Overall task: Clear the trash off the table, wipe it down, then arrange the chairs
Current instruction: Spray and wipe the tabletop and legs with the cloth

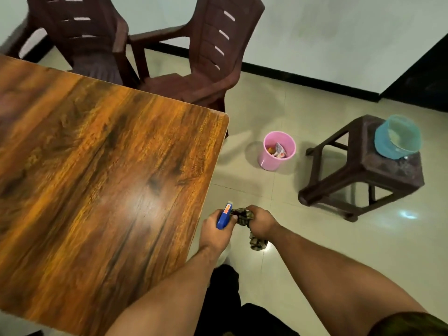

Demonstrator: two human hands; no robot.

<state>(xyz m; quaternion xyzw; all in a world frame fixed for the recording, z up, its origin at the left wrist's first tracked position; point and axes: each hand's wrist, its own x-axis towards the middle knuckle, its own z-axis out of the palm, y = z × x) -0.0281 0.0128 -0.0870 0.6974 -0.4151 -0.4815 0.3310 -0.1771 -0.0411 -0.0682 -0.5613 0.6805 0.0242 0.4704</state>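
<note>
Wood-grain counter (97, 166) lies left of both grips; nearer left grip (215, 230) holds blue spray bottle (222, 218), right grip (261, 223) crumpled patterned cloth (257, 242).

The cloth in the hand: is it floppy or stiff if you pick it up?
Probably floppy: the cloth is bunched in the right hand and its loose end droops below it. Likely light too, as one hand carries it whole.

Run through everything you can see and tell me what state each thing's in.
Spray bottle: held in left hand.
Cloth: bunched, gripped by right hand.
Pink bin: upright on floor, wrappers inside.
Blue tub: sitting on stool.
Right chair: upright, angled to table.
Left chair: upright.
</note>
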